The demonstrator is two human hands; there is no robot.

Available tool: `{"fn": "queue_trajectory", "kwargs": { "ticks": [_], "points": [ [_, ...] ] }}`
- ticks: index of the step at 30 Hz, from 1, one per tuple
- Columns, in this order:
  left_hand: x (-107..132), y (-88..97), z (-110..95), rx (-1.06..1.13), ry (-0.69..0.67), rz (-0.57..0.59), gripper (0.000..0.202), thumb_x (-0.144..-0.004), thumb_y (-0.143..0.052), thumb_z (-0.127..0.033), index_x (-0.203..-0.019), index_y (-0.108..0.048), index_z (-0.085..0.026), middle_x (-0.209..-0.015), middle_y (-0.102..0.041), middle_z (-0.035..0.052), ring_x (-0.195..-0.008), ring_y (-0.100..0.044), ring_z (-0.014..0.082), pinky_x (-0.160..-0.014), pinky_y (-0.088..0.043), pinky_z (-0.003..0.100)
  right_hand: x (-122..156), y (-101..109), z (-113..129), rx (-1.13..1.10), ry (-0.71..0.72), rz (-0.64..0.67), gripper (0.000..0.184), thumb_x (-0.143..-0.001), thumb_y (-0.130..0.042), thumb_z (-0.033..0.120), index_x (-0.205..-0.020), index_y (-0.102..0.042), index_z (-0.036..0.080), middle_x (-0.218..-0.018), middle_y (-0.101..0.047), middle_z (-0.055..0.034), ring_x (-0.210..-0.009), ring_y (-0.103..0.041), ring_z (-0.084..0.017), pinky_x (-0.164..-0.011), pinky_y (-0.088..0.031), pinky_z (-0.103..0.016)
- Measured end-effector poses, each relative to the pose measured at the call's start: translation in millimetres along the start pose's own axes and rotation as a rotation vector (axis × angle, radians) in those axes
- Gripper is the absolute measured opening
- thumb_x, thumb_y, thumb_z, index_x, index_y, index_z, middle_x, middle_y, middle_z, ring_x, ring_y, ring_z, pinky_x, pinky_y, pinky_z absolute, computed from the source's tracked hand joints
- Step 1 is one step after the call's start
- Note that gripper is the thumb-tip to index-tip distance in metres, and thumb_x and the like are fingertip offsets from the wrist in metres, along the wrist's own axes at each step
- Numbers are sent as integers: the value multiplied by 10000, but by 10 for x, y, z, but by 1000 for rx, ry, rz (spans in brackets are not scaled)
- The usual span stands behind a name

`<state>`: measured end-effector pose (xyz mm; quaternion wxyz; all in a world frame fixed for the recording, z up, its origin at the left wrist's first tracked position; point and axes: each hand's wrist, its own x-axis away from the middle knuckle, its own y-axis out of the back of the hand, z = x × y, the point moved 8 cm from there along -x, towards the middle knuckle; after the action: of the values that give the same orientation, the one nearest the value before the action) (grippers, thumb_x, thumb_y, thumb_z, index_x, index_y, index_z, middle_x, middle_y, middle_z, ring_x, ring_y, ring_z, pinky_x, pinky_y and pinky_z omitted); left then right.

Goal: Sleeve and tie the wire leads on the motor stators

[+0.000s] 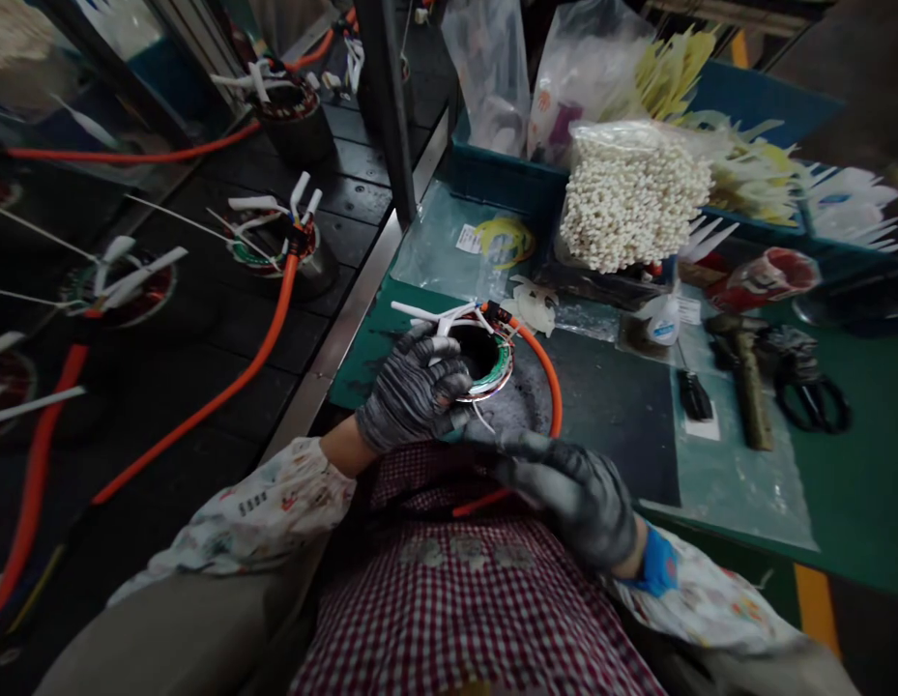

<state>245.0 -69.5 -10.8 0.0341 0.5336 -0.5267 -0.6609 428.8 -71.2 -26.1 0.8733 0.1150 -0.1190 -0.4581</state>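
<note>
A motor stator (503, 372) with a green-and-white wound ring around a dark bore stands on the bench before me. White sleeved leads stick out at its upper left, and an orange cable (552, 382) curves away on its right. My left hand (416, 387), in a grey striped glove, is closed over the stator's near left rim. A short piece of white cord (483, 418) hangs from the ring's near side. My right hand (571, 488), gloved too, is nearer my body at the lower right; its fingers are smeared by motion, so their grip is unclear.
More stators (314, 256) with orange cables stand on the dark roller conveyor (354, 198) at left, beside a metal post (391, 106). Bundled white sleeving (629, 198) and blue bins (506, 179) line the back. A mallet (745, 387), scissors (811, 396) and screwdriver (695, 394) lie right.
</note>
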Motion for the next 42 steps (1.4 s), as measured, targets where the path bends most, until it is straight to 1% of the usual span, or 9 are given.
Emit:
{"fn": "queue_trajectory", "kwargs": {
  "ticks": [5, 9, 12, 15, 19, 29, 35, 40, 42],
  "points": [
    [35, -2, 86, 106, 24, -9, 239, -991, -729, -446, -1158, -740, -274, -1185, -819, 11, -1244, -677, 246, -1243, -441, 494, -513, 125, 80, 376, 251, -276, 343, -949, -743, 534, -1125, -816, 248, -987, -852, -77, -828, -790, -255, -767, -642, -367],
    [64, -47, 140, 119, 79, 30, 246, -951, -791, -471, -1116, -794, -289, -1125, -832, 10, -1239, -693, 252, -1240, -449, 499, -771, 101, 205, 530, 320, -237, 260, -1000, -694, 427, -1120, -826, 237, -899, -847, -70, -777, -776, -236, -705, -589, -329],
    [73, -91, 157, 98, 108, 94, 228, -941, -797, -480, -1074, -812, -296, -1131, -829, 7, -1251, -693, 259, -1268, -422, 508, -871, 103, 279, 304, 338, -186, 179, -976, -699, 354, -938, -819, 228, -829, -824, -45, -733, -749, -201, -703, -585, -316],
    [63, -59, 130, 101, 77, 49, 230, -956, -790, -447, -1139, -805, -309, -1167, -820, 4, -1249, -692, 248, -1253, -442, 488, -935, 128, 247, -38, 254, -83, 210, -1004, -672, 374, -1034, -829, 237, -985, -850, -36, -863, -779, -197, -808, -626, -332],
    [59, -21, 125, 86, 63, -9, 261, -960, -776, -486, -1131, -799, -290, -1166, -792, 35, -1235, -687, 252, -1225, -471, 486, -924, 109, 228, -166, 192, 96, 152, -930, -780, 326, -1041, -839, 241, -1024, -852, -21, -927, -785, -200, -861, -640, -347],
    [87, -98, 191, 76, 116, 85, 277, -942, -781, -549, -1084, -823, -316, -1166, -781, 39, -1219, -691, 258, -1210, -484, 501, -902, 149, 207, -98, 237, 100, 117, -918, -801, 317, -984, -824, 223, -954, -839, -26, -871, -777, -204, -820, -653, -364],
    [9, -12, 139, 117, 71, -8, 207, -966, -779, -470, -1037, -792, -277, -1086, -786, 36, -1171, -714, 241, -1187, -503, 471, -822, 43, 220, 51, 395, 207, 163, -975, -740, 393, -1006, -819, 254, -990, -819, -50, -906, -778, -221, -914, -663, -428],
    [19, -61, 148, 171, 84, -1, 195, -961, -765, -450, -1051, -789, -279, -1032, -804, 29, -1191, -713, 260, -1211, -476, 507, -715, 46, -66, 98, 302, 16, 244, -980, -741, 517, -1061, -767, 289, -1032, -784, -36, -905, -752, -215, -835, -666, -378],
    [42, -118, 164, 177, 109, 44, 185, -969, -739, -454, -1052, -795, -299, -1027, -812, 18, -1212, -707, 260, -1233, -456, 516, -635, -13, -2, 130, 389, 51, 231, -1013, -703, 500, -1075, -760, 285, -1013, -785, -32, -893, -748, -208, -837, -654, -371]
  ]
}}
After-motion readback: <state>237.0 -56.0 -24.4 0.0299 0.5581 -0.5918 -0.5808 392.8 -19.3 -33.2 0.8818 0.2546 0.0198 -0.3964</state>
